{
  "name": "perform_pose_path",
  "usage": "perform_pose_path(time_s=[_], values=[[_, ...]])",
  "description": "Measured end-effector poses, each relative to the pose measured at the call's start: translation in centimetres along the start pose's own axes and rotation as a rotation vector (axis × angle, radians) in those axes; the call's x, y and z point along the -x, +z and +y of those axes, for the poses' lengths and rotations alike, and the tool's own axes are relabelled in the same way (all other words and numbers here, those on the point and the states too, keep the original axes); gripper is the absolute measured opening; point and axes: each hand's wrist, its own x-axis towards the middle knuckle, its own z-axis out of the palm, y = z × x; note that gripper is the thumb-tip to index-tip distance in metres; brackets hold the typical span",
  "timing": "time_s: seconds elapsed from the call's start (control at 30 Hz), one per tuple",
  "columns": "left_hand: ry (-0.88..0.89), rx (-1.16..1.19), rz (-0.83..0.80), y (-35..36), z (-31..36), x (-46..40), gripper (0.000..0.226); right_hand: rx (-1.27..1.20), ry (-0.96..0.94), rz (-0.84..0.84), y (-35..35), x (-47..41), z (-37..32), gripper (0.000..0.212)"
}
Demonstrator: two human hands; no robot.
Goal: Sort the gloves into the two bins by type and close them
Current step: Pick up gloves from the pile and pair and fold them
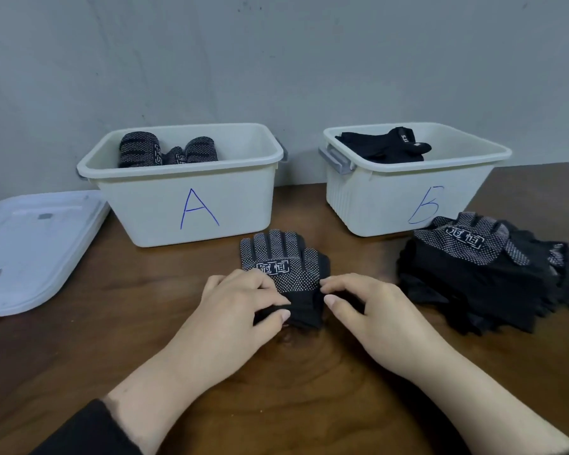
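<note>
Currently both hands work a dotted glove [284,267] at centre frame, on the table [79,339] just below bin A [191,205]. Left hand [240,310] pinches the cuff between thumb and fingers; right hand [368,307] pinches its other edge — apparently starting a fold or roll. Bin A, upper centre-left, holds rolled dotted gloves; bin B [391,205], upper right, holds plain black ones. An unsorted pile [480,277] lies at right; a lid [30,251] at left. Judged mid-sort — next, roll it and place it in bin A.
</note>
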Motion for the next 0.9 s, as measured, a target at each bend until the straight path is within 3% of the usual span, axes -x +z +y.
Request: perform_pose_path(time_s=[0.13,0.27,0.43,0.53,0.63,0.77,0.9], values=[[-0.090,0.093,0.050,0.1,0.5,-0.1,0.023,0.025,-0.018,-0.013,0.1,0.0,-0.3,0.023],[-0.069,0.129,0.188,0.0,1.5,-0.9,0.026,0.041,-0.025,-0.001,0.1,0.0,-0.4,0.031],[0.110,-0.134,0.005,0.3,1.7,0.2,0.037,-0.032,-0.010,0.058,0.2,-0.1,-0.3,0.029],[0.122,-0.110,-0.056,0.0,1.5,0.7,0.039,0.002,-0.065,0.106,0.0,0.2,-0.4,0.023],[0.083,-0.017,-0.077,-0.7,1.3,0.7,0.039,0.033,-0.159,-0.002,-0.5,0.6,-0.9,0.020],[0.071,0.026,-0.116,-1.3,-0.2,0.8,0.034,0.151,-0.245,-0.194,-0.3,0.7,-0.4,0.040],[0.094,0.013,-0.127,-1.7,-1.1,1.0,0.046,0.223,-0.305,-0.171,0.0,0.3,0.1,0.042]])
